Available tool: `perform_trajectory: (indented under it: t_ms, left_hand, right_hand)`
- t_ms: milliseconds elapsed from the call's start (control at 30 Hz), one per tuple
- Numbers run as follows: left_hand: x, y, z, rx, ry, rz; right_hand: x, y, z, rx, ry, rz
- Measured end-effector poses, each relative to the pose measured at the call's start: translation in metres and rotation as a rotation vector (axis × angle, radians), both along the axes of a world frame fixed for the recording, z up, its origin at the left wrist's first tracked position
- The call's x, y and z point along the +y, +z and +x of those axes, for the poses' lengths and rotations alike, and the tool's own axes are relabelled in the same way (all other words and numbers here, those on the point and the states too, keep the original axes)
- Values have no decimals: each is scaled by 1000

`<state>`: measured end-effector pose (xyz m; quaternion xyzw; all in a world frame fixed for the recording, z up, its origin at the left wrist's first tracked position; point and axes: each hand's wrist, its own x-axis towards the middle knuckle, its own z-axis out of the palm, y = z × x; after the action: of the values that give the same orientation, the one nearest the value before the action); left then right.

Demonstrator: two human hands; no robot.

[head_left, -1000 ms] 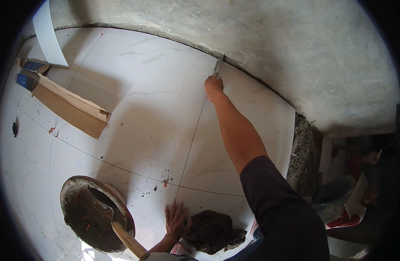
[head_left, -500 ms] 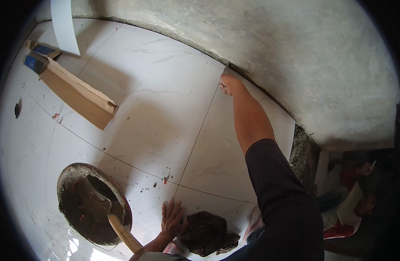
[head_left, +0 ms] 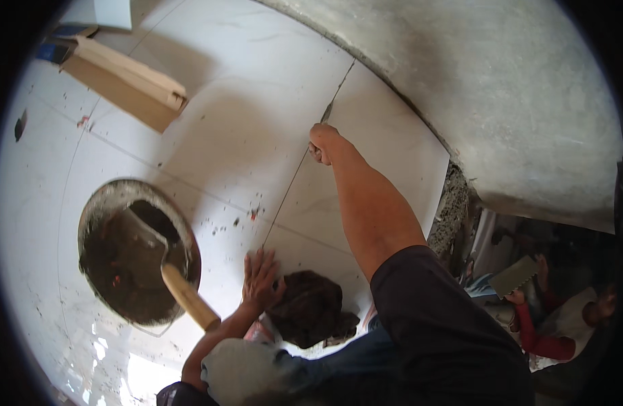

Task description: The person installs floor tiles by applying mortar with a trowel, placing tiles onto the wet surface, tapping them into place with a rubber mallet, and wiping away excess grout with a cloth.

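My right hand [head_left: 323, 143] is closed around a small tool whose thin dark blade [head_left: 327, 113] points away along a joint between white marbled tiles [head_left: 372, 122]. Its handle is hidden in my fist. My left hand [head_left: 260, 279] lies flat on the floor with fingers spread, at the near end of that same joint. Touching or just beside it is a crumpled dark brown cloth [head_left: 308, 308]. To the left stands a round basin [head_left: 88, 216] of wet grey mix. A trowel rests in it, its wooden handle [head_left: 191, 298] leaning over the rim toward my left forearm.
An opened cardboard box [head_left: 118, 84] lies far left beside a white sheet [head_left: 113, 12]. A grey plastered wall [head_left: 501, 101] bounds the right, with rough mortar [head_left: 450, 203] at the tile edge. Lower right, another person holds a notched trowel [head_left: 516, 276]. Crumbs and red bits dot the tiles.
My right hand has drawn back along the joint, away from the wall, and the blade now shows. My left hand stays flat. The view has shifted, and the other person's notched trowel has come into sight.
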<state>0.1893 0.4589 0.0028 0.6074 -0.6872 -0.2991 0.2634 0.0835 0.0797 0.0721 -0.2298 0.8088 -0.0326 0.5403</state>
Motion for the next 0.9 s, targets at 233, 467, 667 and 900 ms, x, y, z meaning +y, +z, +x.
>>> perform_trajectory:
  t_ms: [233, 467, 667, 900]
  left_hand:
    - [2, -2, 0, 49, 40, -80]
    - [3, -11, 8, 139, 48, -133]
    - [10, -13, 17, 187, 6, -142]
    - [8, -15, 24, 93, 37, -134]
  right_hand:
    - [73, 10, 20, 12, 88, -111]
    - [104, 43, 34, 22, 31, -147]
    - [72, 28, 18, -34, 47, -64]
    - [131, 8, 49, 11, 109, -44]
